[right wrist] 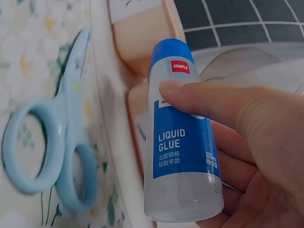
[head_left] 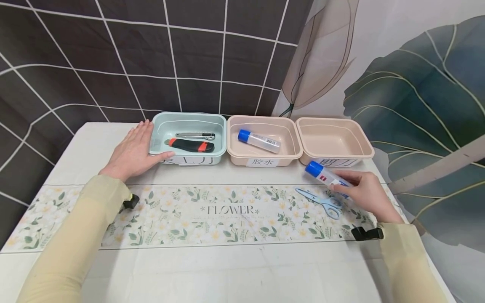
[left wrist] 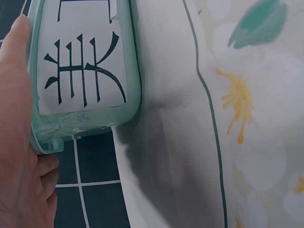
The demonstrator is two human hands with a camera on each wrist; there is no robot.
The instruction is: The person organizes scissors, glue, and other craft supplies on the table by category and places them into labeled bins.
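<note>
My right hand (head_left: 365, 191) grips a liquid glue bottle (right wrist: 183, 147) with a blue cap, thumb across its label; in the head view the bottle tilts, cap toward the bins. Below it, light blue scissors (head_left: 322, 203) lie on the floral strip, blades pointing left. My left hand (head_left: 132, 149) rests against the left end of the light blue bin (head_left: 157, 143), fingers extended and thumb along its front. Inside that bin lie a black-and-red utility knife (head_left: 191, 145) and a slimmer silver cutter (head_left: 195, 135). A second glue bottle (head_left: 261, 141) lies in the middle pink bin (head_left: 235, 153).
A right-hand pink bin (head_left: 335, 141) completes the row at the table's back edge. Paper labels are stuck on the bin fronts. Behind stands a dark gridded cloth (head_left: 151, 54); a leaf-patterned curtain (head_left: 428, 105) hangs at the right. The white table (head_left: 212, 269) has a floral strip across it.
</note>
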